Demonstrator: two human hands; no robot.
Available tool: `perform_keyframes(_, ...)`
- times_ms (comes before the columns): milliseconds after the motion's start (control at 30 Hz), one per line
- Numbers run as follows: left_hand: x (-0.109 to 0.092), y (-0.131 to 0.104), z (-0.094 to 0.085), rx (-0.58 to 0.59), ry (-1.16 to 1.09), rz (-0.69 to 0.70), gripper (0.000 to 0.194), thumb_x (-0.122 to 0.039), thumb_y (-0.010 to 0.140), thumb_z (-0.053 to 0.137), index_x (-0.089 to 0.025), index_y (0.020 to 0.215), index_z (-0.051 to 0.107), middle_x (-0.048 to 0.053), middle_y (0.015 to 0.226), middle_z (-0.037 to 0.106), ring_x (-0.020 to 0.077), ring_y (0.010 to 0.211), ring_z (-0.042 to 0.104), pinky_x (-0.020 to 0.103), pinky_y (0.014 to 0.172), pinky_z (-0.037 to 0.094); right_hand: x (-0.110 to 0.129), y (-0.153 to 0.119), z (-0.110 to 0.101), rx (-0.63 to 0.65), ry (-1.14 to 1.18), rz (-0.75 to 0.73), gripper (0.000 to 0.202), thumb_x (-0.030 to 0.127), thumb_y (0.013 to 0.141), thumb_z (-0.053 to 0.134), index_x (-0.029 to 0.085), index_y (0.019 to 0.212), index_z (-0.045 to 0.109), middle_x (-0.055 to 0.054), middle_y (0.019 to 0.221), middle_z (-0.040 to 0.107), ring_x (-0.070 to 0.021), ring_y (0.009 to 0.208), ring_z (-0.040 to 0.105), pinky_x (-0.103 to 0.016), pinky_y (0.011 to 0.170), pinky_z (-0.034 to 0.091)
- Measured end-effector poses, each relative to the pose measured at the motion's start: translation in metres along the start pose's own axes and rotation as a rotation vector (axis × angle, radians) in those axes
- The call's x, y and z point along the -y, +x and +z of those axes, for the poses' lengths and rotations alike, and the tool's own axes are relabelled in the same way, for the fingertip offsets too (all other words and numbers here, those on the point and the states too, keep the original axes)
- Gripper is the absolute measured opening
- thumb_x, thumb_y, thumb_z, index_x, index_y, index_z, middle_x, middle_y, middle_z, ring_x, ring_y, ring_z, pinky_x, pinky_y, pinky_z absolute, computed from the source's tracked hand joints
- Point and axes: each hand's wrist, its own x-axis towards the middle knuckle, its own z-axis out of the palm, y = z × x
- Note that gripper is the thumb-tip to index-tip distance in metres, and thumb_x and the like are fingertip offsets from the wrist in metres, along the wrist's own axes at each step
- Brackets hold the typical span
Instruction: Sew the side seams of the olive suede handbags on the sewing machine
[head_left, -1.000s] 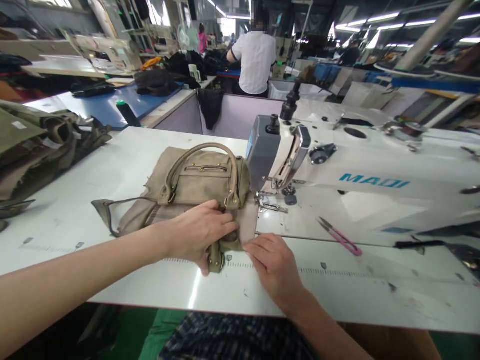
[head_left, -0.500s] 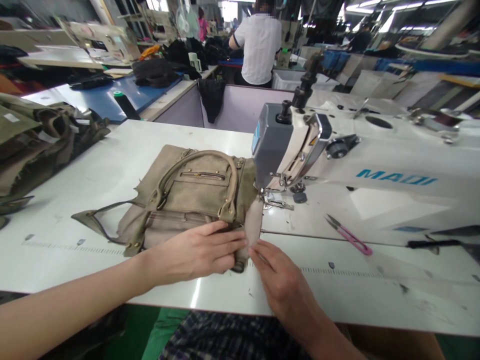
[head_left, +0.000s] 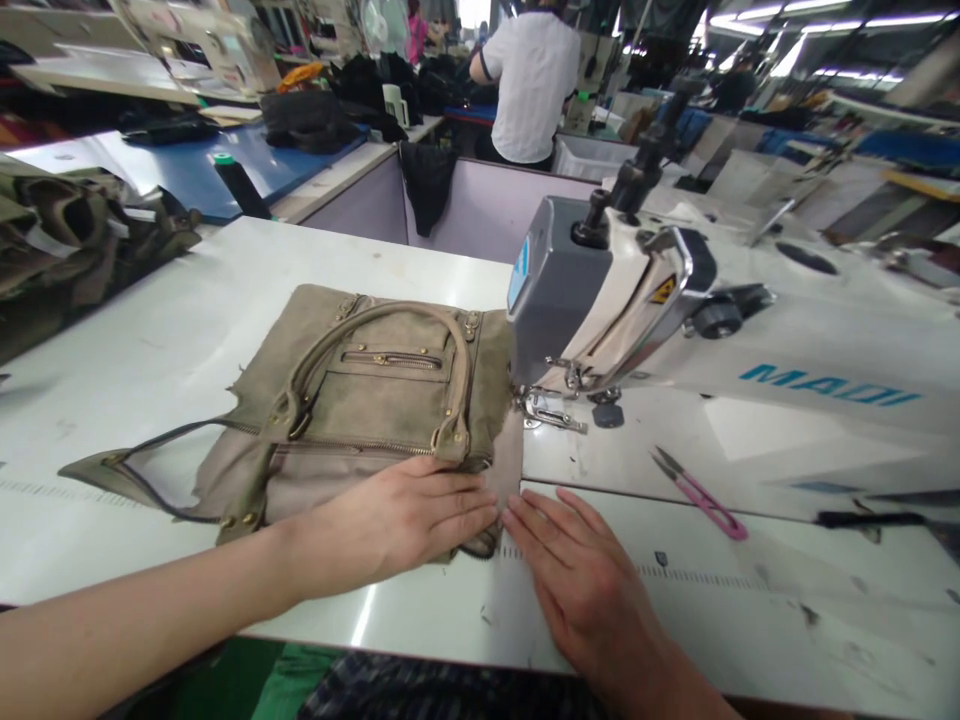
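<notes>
Head camera view: an olive-brown fabric handbag with arched handles and a brass zip pocket (head_left: 375,395) lies flat on a white, glossy sewing table (head_left: 127,350), left of a white sewing machine with a grey head and blue lettering (head_left: 750,335). Its right edge, showing a pale taupe lining strip (head_left: 510,465), reaches the machine's metal presser foot (head_left: 553,412). The left hand (head_left: 390,515) lies palm down across the bag's near right part, fingers extended and close together, pressing on the fabric. The right hand (head_left: 589,575) is just right of it, fingers extended with slight gaps, fingertips at the near end of the strip; whether its thumb pinches the cloth cannot be determined. Pink-handled thread snips (head_left: 705,500) lie on the right, apart from both hands. A heap of olive fabric pieces (head_left: 67,245) occupies the left side. Beyond the table, a person in a white shirt (head_left: 532,85) faces away.
</notes>
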Motion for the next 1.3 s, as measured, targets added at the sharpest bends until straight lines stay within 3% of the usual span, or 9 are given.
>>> perform_keyframes(100, 0.012, 0.007, 0.001, 0.002, 0.001, 0.017, 0.037, -0.017, 0.103, 0.035, -0.016, 0.136, 0.051, 0.006, 0.137, 0.058, 0.0192, 0.123, 0.055, 0.035, 0.107, 0.037, -0.011, 0.008, 0.001, 0.012, 0.007, -0.011, 0.049, 0.002, 0.087, 0.038, 0.012, 0.129, 0.059, -0.010, 0.125, 0.067, -0.0250, 0.115, 0.059, -0.051, 0.102, 0.047)
perform_keyframes(533, 0.063, 0.028, 0.005, -0.009, -0.023, -0.012, 0.037, -0.018, 0.103, 0.035, -0.016, 0.134, 0.055, 0.010, 0.126, 0.065, 0.0182, 0.123, 0.055, 0.034, 0.103, 0.038, -0.047, 0.037, 0.016, -0.044, -0.029, -0.027, 0.046, 0.004, 0.087, 0.040, 0.007, 0.128, 0.059, -0.012, 0.125, 0.066, -0.0274, 0.112, 0.056, -0.054, 0.104, 0.042)
perform_keyframes(733, 0.079, 0.038, 0.007, -0.026, -0.043, -0.040, 0.036, -0.019, 0.103, 0.035, -0.016, 0.132, 0.056, 0.010, 0.127, 0.065, 0.0191, 0.122, 0.055, 0.035, 0.099, 0.038, -0.049, 0.035, 0.020, -0.008, 0.011, 0.081, 0.056, 0.005, 0.083, 0.041, 0.004, 0.138, 0.049, -0.017, 0.138, 0.055, -0.0313, 0.123, 0.048, -0.053, 0.102, 0.047)
perform_keyframes(1000, 0.101, 0.054, 0.017, -0.088, -0.077, -0.113, 0.034, -0.016, 0.100, 0.040, -0.015, 0.130, 0.056, 0.010, 0.126, 0.065, 0.0195, 0.117, 0.058, 0.035, 0.100, 0.040, -0.047, 0.031, 0.022, -0.068, 0.032, 0.103, 0.051, 0.005, 0.085, 0.042, 0.006, 0.134, 0.054, -0.017, 0.128, 0.061, -0.0300, 0.117, 0.052, -0.051, 0.101, 0.049)
perform_keyframes(1133, 0.094, 0.024, 0.008, -0.191, 0.122, -0.150, 0.042, -0.013, 0.102, 0.031, -0.018, 0.142, 0.040, 0.008, 0.140, 0.054, 0.0207, 0.133, 0.043, 0.044, 0.115, 0.025, -0.048, 0.027, 0.019, -0.093, 0.003, 0.084, 0.045, 0.005, 0.085, 0.042, 0.006, 0.128, 0.058, -0.017, 0.123, 0.063, -0.0302, 0.112, 0.054, -0.050, 0.097, 0.049)
perform_keyframes(1200, 0.091, -0.008, -0.002, -0.234, 0.272, -0.377, 0.041, -0.021, 0.101, 0.035, -0.019, 0.142, 0.037, 0.007, 0.140, 0.052, 0.0254, 0.133, 0.043, 0.050, 0.115, 0.024, -0.048, 0.026, 0.018, -0.118, -0.005, 0.079, 0.044, 0.005, 0.086, 0.042, 0.006, 0.127, 0.058, -0.016, 0.115, 0.065, -0.0291, 0.103, 0.056, -0.049, 0.090, 0.051)
perform_keyframes(1233, 0.090, -0.025, -0.008, -0.226, 0.327, -0.537, 0.041, -0.028, 0.100, 0.040, -0.016, 0.140, 0.039, 0.007, 0.135, 0.054, 0.0274, 0.127, 0.047, 0.050, 0.111, 0.031, -0.048, 0.027, 0.017, -0.124, -0.007, 0.079, 0.045, 0.005, 0.086, 0.041, 0.007, 0.128, 0.057, -0.015, 0.109, 0.066, -0.0281, 0.097, 0.058, -0.047, 0.085, 0.052)
perform_keyframes(1300, 0.086, -0.057, -0.018, -0.097, 0.375, -0.756, 0.038, -0.035, 0.099, 0.041, -0.011, 0.127, 0.048, 0.009, 0.117, 0.061, 0.0268, 0.109, 0.057, 0.042, 0.094, 0.047, -0.043, 0.031, 0.017, -0.108, 0.005, 0.064, 0.047, 0.007, 0.088, 0.040, 0.009, 0.134, 0.052, -0.012, 0.097, 0.066, -0.0257, 0.085, 0.057, -0.045, 0.077, 0.052)
